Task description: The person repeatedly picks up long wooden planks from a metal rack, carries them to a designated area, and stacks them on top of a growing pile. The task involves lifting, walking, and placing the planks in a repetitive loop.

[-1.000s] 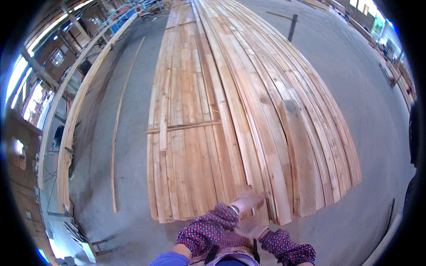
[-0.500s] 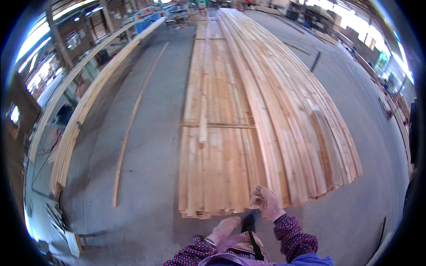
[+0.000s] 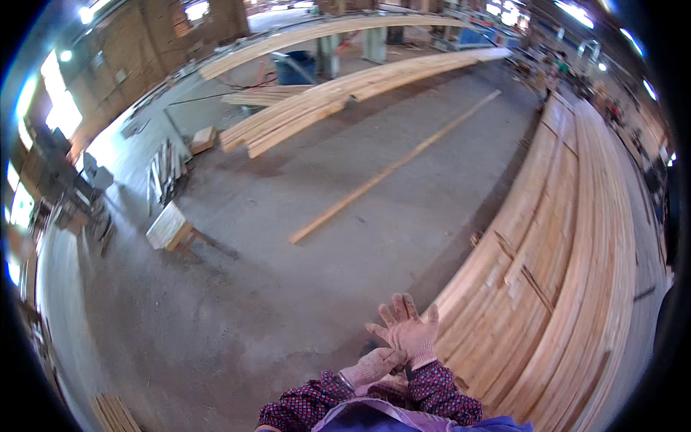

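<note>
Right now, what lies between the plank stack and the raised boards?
In the head view, one long, thin strip lies on the floor, left of the plank stack.

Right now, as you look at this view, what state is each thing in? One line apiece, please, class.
Right hand: gloved, open, fingers spread
Left hand: gloved, closed on the right glove's cuff
Plank stack: lying flat, lengthwise
Strip: lying alone on the floor
Beams: bundled, raised
Blue bin: partly hidden
Ceiling light: lit
</note>
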`<state>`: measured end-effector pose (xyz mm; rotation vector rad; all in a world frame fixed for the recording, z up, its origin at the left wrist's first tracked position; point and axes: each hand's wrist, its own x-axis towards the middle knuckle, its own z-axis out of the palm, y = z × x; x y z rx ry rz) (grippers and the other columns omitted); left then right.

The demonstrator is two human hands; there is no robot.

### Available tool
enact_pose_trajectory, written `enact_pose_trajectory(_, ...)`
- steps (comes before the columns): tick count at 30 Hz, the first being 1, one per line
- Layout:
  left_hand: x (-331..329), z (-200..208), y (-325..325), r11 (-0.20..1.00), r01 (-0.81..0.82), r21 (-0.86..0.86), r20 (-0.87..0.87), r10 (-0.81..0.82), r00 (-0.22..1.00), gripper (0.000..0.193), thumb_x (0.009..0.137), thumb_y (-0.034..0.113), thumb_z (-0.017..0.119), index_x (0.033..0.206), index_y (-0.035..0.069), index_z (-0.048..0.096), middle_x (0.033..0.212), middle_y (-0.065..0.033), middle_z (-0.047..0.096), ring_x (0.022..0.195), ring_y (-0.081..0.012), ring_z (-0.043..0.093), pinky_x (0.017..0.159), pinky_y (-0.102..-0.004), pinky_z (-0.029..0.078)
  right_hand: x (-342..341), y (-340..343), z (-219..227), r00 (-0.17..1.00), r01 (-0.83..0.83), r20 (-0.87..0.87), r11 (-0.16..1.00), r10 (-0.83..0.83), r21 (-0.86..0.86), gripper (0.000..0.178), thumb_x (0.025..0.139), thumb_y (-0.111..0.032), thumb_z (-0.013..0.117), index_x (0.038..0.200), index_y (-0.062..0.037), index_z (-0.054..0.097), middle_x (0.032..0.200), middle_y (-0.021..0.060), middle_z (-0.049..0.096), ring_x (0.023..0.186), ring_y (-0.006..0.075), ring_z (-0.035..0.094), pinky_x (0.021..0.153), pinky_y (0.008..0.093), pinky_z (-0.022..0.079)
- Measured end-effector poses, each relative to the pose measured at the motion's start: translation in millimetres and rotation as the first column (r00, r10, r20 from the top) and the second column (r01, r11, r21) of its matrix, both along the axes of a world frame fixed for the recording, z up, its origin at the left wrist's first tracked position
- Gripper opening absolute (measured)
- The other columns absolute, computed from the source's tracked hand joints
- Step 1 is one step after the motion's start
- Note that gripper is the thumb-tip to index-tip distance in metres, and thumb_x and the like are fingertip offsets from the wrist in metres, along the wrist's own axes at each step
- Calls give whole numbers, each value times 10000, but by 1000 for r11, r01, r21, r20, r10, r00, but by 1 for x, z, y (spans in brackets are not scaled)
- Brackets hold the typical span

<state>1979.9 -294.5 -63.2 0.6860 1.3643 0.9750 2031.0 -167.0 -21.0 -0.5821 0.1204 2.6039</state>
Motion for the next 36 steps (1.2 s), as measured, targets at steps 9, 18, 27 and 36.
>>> enact_pose_trajectory(9,-208,-23,11,998,-17,-61,-174,6,985,430,945,405,449,1198,81,575,1177,-117,581,1087,-248,551,931,-353,428,-247,63,-54,994,-69,94,997,64,46,423,887,-504,519,995,-118,654,1016,55,697,917,255,668,908,612,447)
enact_pose_trajectory(18,-476,9,-87,630,-751,-198,-294,692,659,326,972,272,508,1177,43,616,1063,-91,668,985,-166,615,892,-308,483,-526,22,-54,727,-685,214,710,652,162,268,919,-384,571,999,-134,626,978,62,660,844,219,623,755,439,513)
enact_pose_trajectory(27,-788,32,-99,797,-603,-38,-498,508,703,315,950,288,500,1128,68,638,977,-78,671,939,-162,606,851,-291,460,-724,-21,-76,712,-669,411,728,569,151,246,900,-369,595,965,-133,572,863,24,588,766,153,579,635,298,477)
enact_pose_trajectory(36,-1029,23,33,872,-467,147,-366,486,793,319,942,232,515,1164,28,621,1095,-67,664,1014,-143,582,887,-285,448,-881,-35,-123,796,-547,479,779,370,306,328,910,-378,617,1105,-120,563,843,-8,572,710,127,556,627,279,457)
